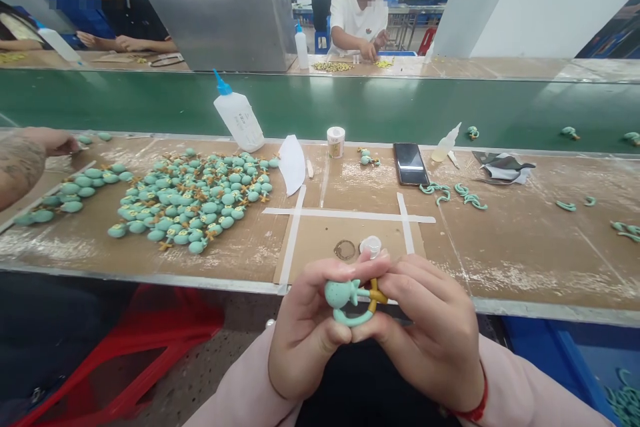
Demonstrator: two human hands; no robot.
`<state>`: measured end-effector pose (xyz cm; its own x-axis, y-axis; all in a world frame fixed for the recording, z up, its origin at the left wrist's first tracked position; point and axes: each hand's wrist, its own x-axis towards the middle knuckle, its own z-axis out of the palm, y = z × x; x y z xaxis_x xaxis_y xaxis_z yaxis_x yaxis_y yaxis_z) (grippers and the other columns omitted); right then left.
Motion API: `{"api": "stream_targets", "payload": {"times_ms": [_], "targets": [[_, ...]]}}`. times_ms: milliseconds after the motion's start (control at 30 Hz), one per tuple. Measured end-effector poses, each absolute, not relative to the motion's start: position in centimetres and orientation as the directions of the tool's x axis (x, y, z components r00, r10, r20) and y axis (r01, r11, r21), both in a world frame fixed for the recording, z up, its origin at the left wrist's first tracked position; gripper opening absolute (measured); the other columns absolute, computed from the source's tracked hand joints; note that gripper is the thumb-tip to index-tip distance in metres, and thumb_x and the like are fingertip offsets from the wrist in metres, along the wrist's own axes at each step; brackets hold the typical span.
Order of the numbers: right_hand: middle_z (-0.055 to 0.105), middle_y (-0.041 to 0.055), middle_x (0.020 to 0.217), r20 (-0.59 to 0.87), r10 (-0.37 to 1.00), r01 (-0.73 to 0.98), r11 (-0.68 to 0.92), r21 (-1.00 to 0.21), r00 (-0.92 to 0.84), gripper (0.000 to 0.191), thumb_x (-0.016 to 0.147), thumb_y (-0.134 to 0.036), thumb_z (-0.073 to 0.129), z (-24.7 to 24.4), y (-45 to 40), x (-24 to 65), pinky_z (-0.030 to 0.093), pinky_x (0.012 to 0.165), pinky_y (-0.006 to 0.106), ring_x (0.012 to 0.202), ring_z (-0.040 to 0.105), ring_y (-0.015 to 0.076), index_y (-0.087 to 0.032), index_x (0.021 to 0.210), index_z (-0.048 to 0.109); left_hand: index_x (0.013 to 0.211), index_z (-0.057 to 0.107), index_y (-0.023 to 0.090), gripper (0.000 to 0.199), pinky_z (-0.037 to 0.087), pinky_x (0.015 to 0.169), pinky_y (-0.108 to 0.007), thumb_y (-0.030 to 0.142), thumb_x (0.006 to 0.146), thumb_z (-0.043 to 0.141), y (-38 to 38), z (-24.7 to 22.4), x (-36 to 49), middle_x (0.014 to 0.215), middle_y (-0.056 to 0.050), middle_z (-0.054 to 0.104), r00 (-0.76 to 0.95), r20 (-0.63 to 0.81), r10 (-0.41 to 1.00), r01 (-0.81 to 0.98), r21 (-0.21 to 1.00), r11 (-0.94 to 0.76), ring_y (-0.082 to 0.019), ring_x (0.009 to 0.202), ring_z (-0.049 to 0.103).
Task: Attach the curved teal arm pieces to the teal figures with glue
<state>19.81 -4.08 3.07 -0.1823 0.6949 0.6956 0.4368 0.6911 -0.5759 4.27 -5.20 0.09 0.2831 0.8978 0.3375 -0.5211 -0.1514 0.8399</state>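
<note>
At the near edge of the table (520,267), both hands hold a teal toy (340,295)

Raised just nearer than the edge, the left hand (305,333) curls a narrow grip around the toy's round end. The right hand (430,327) closes on its yellow band (379,295). Farther onto the table lies a white cap (371,246); a heap of teal pieces (190,203) sits left.

Teal silicone ring toy (338,294), yellow band (379,295), held

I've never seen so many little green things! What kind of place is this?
Probably a factory workshop: a long green conveyor belt runs between workbenches, a heap of matching teal rubbery pieces lies on one, and a co-worker works across the belt.
</note>
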Motion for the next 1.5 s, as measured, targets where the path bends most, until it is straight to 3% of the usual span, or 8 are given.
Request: {"api": "stream_targets", "payload": {"times_ms": [167,400,800,1500], "targets": [[0.060,0.0021,0.064,0.692,0.708,0.427,0.675,-0.603,-0.141,0.026,0.089,-0.036,0.066,3.0,-3.9,19.6,0.039,0.058,0.028,0.059,0.052,0.0140,-0.018,0.074,0.056,0.123,0.058,0.034,0.030,0.042,0.110,-0.043,0.034,0.093,0.059,-4.9,-0.1,4.2,0.132,-0.007,0.068,0.278,0.307,0.910,-0.480,0.865,-0.146,-0.027,0.134,0.051],[0.062,0.0020,0.064,0.703,0.701,0.462,0.665,-0.587,-0.116,0.029,0.093,-0.041,0.058,2.8,-3.7,19.5,0.040,0.057,0.029,0.058,0.052,0.0141,-0.018,0.075,0.059,0.120,0.060,0.032,0.028,0.043,0.108,-0.046,0.035,0.091,0.060,-4.2,-0.3,4.2,0.129,-0.009,0.069,0.258,0.307,0.916,-0.489,0.859,-0.151,-0.030,0.129,0.055],[0.066,0.0036,0.071,0.701,0.703,0.432,0.674,-0.599,-0.124,0.018,0.087,-0.035,0.069,3.1,-4.3,20.2,0.047,0.060,0.028,0.066,0.059,0.0161,-0.018,0.081,0.064,0.123,0.058,0.033,0.029,0.033,0.113,-0.055,0.033,0.093,0.057,-4.5,0.3,5.0,0.131,-0.009,0.068,0.299,0.365,0.882,-0.492,0.851,-0.185,-0.030,0.135,0.048],[0.070,0.0047,0.074,0.704,0.703,0.449,0.665,-0.597,-0.105,0.020,0.091,-0.039,0.064,3.0,-4.0,20.4,0.047,0.061,0.029,0.065,0.061,0.0167,-0.019,0.087,0.067,0.123,0.058,0.032,0.030,0.032,0.114,-0.054,0.032,0.093,0.058,-4.3,-0.2,5.3,0.132,-0.008,0.067,0.292,0.345,0.892,-0.500,0.850,-0.165,-0.031,0.137,0.046]]}}
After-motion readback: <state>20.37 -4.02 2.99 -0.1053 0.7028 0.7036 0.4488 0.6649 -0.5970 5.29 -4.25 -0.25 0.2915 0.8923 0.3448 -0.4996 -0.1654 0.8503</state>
